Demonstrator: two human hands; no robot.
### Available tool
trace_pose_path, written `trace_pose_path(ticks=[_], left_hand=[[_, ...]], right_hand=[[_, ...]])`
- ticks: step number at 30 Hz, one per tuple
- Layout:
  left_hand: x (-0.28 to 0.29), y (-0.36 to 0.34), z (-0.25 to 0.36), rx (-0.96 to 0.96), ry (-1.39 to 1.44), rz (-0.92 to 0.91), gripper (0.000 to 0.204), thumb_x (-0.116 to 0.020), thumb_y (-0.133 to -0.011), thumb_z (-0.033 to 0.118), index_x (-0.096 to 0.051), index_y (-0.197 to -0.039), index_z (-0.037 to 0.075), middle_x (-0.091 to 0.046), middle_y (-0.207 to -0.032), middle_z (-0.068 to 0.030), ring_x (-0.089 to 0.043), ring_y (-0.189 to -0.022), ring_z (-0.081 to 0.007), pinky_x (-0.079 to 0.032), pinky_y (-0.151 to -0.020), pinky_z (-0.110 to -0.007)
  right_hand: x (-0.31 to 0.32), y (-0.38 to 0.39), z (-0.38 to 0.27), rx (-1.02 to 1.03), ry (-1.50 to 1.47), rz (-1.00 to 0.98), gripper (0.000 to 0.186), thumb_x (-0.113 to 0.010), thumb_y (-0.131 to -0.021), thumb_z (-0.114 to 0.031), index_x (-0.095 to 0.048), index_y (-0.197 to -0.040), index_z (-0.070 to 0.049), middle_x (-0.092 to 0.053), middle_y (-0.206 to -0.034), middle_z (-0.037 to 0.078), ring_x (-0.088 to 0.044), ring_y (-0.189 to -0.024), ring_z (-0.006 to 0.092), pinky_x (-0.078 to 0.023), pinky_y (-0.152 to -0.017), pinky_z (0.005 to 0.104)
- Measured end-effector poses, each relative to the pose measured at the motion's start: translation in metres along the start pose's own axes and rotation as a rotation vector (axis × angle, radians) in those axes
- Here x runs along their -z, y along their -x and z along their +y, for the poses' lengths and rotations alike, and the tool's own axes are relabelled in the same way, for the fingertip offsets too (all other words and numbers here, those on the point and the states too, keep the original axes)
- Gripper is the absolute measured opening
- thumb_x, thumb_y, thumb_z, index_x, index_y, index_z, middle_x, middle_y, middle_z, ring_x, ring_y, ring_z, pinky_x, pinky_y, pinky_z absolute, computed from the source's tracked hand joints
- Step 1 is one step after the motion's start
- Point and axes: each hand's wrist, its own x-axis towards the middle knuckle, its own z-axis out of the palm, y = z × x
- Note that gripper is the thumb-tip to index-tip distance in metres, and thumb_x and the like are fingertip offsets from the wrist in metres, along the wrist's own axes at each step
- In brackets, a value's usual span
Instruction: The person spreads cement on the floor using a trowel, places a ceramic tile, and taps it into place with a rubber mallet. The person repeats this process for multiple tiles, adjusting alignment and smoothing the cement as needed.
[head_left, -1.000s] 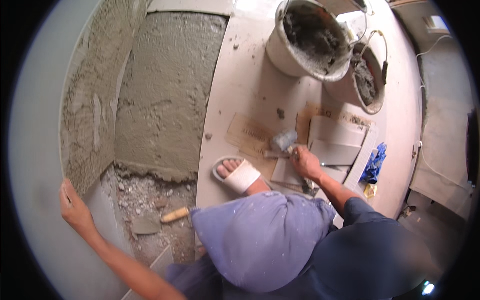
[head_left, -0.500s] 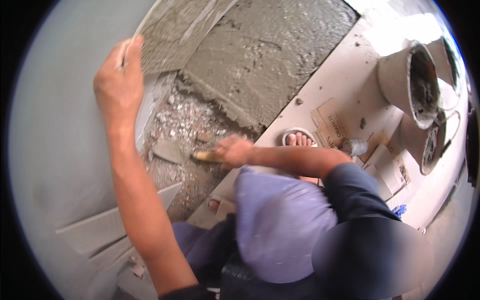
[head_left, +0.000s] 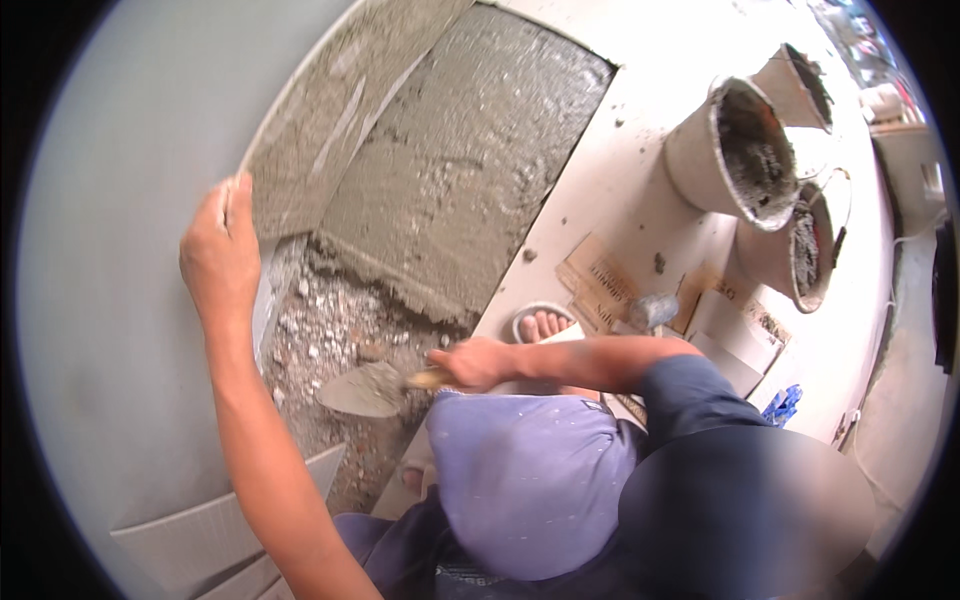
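Observation:
My left hand (head_left: 222,245) grips the edge of a large mortar-coated tile (head_left: 320,120) standing along the grey wall (head_left: 130,220). Lower and to the right, my right hand (head_left: 470,363) is closed around the wooden handle of a trowel (head_left: 362,393); its mortar-covered blade lies over the rubble (head_left: 315,320) in a gap in the floor. Beyond the rubble stretches a bed of grey mortar (head_left: 440,170), bordered on its right by pale tiles (head_left: 565,200). A grey-headed mallet (head_left: 652,310) rests on cardboard (head_left: 600,270) beside my sandalled foot (head_left: 543,322).
Several buckets holding mortar (head_left: 700,160) stand on the floor at upper right. Stacked tile pieces (head_left: 725,340) and crumpled blue plastic (head_left: 780,405) lie right of me. Cut tile strips (head_left: 230,490) are at lower left. A white cable (head_left: 890,260) runs at far right.
My right hand has left the mallet and moved left onto the trowel's handle, shifting the trowel slightly. My left hand stays on the tile edge. The view has shifted as well.

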Motion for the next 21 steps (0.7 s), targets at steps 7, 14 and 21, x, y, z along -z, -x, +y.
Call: trace_pose_path(ticks=[7, 14, 21], left_hand=[[-0.001, 0.003, -0.012, -0.017, 0.014, -0.030, 0.030, -0.055, -0.098, 0.027, -0.067, -0.109, 0.002, -0.069, -0.102, -0.0173, -0.066, -0.094, -0.0326, -0.050, -0.082, -0.038], [-0.002, -0.002, -0.023, -0.027, 0.003, -0.093, 0.032, -0.052, -0.101, 0.025, -0.065, -0.112, -0.001, -0.069, -0.102, -0.0172, -0.066, -0.093, -0.0288, -0.049, -0.083, -0.035], [0.000, 0.000, -0.021, 0.050, -0.018, -0.133, 0.037, -0.050, -0.102, 0.028, -0.062, -0.118, -0.003, -0.068, -0.110, -0.0162, -0.064, -0.102, -0.0259, -0.047, -0.090, -0.033]], right_hand=[[0.117, 0.280, -0.022, -0.847, 0.158, 0.575, 0.040, -0.068, -0.086, -0.034, -0.054, -0.113, -0.009, -0.066, -0.090, 0.021, -0.067, -0.086, 0.0390, -0.054, -0.075, 0.0473], [0.242, 0.429, 0.008, -1.363, 0.648, 0.876, 0.036, -0.060, -0.092, -0.032, -0.057, -0.121, -0.009, -0.069, -0.098, 0.017, -0.068, -0.091, 0.0320, -0.053, -0.082, 0.0465], [0.290, 0.436, 0.060, -1.643, 0.625, 0.513, 0.028, -0.055, -0.091, -0.027, -0.070, -0.104, -0.007, -0.071, -0.101, 0.015, -0.069, -0.094, 0.0291, -0.054, -0.085, 0.0419]])
